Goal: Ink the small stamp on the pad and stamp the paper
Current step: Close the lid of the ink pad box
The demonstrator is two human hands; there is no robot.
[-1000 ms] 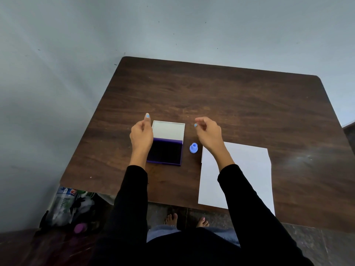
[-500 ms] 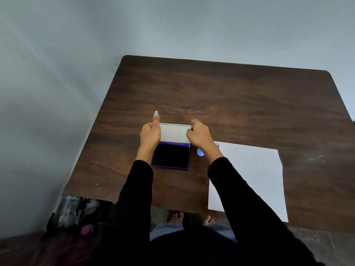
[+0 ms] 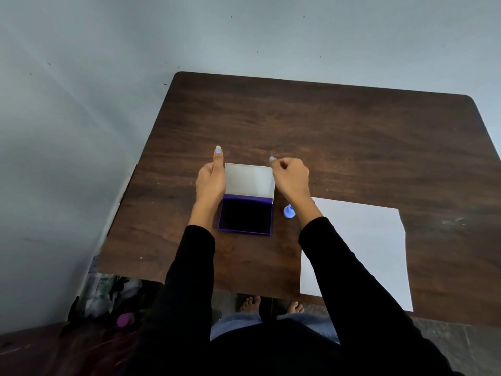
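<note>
Dark wooden table (image 3: 352,147) against a pale wall (image 3: 81,104), seen from above. Ink pad (image 3: 245,216) sits open near the front left part of the table, purple case, dark ink surface facing up. Its lid (image 3: 249,180) is hinged on the far side and stands up, pale inner face toward the person; the hinge line runs left-right, lid top edge points away and up. Case outline close to square, sides roughly parallel to the table edges.

Left hand (image 3: 210,180) rests against the left edge of the lid, thumb sticking straight up and away, fingers curled loosely; whether it actually grips the lid edge I cannot tell. Right hand (image 3: 291,177) is at the lid's top right corner, fingers bunched in a loose pinch, blue nail showing; contact with the corner looks likely but is not clear, and it carries nothing visible.

Small stamp (image 3: 289,212), light blue, stands on the table just right of the ink pad, between the pad and the paper (image 3: 360,245), partly hidden by the right wrist. It seems upright, knob up, base down; no hand on it.

Paper is white, flat, on the right front of the table, long axis running near-to-far, near edge reaching the table's front edge. Both sleeves black. Bare feet (image 3: 271,306) visible under the table edge.
</note>
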